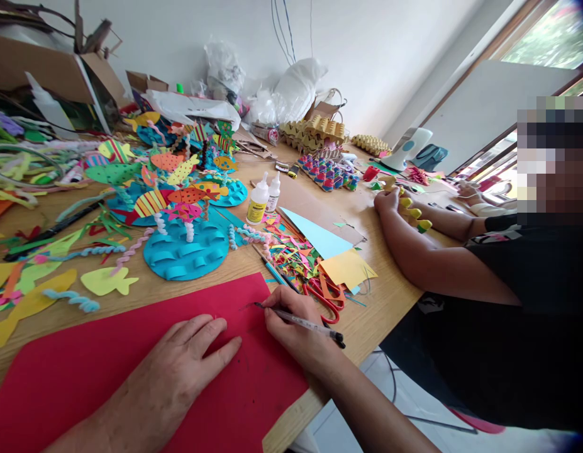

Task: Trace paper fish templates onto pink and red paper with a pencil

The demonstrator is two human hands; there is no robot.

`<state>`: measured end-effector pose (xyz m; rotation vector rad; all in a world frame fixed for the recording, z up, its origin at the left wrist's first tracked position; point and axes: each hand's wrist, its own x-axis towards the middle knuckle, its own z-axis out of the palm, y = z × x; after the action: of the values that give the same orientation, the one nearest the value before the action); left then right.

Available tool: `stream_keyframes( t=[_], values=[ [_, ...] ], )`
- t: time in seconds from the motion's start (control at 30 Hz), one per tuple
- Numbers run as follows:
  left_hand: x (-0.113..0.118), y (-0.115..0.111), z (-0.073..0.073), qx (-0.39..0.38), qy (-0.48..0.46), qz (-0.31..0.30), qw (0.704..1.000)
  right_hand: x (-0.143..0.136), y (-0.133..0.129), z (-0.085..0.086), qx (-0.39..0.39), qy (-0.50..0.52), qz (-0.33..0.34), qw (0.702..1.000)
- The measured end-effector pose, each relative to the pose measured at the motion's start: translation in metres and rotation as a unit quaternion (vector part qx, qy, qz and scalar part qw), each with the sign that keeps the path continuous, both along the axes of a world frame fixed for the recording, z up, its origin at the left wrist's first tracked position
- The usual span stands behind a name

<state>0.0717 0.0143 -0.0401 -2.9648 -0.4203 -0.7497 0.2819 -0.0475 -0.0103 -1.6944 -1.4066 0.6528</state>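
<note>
A large sheet of red paper lies at the near edge of the wooden table. My left hand rests flat on it, fingers stretched out. In my right hand a pen is gripped, its tip touching the sheet near the upper right corner. A thin dark line shows by the tip. Just beyond my right hand are red-handled scissors, partly hidden by paper scraps. A blue paper disc with paper fish on curled stems stands past the sheet.
Two glue bottles stand mid-table beside a heap of colourful paper scraps. Light blue paper lies right of them. At the right, a co-worker's hands hold a yellow egg-carton piece. Egg trays are stacked behind.
</note>
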Motion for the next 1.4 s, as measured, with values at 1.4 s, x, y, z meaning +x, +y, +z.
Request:
stream_keyframes(
  t=[1.4],
  values=[
    [0.0,-0.003,-0.002,-0.024,0.046,0.019,0.998,-0.018,-0.008,0.012,-0.014,0.021,0.012,1.0]
  ],
)
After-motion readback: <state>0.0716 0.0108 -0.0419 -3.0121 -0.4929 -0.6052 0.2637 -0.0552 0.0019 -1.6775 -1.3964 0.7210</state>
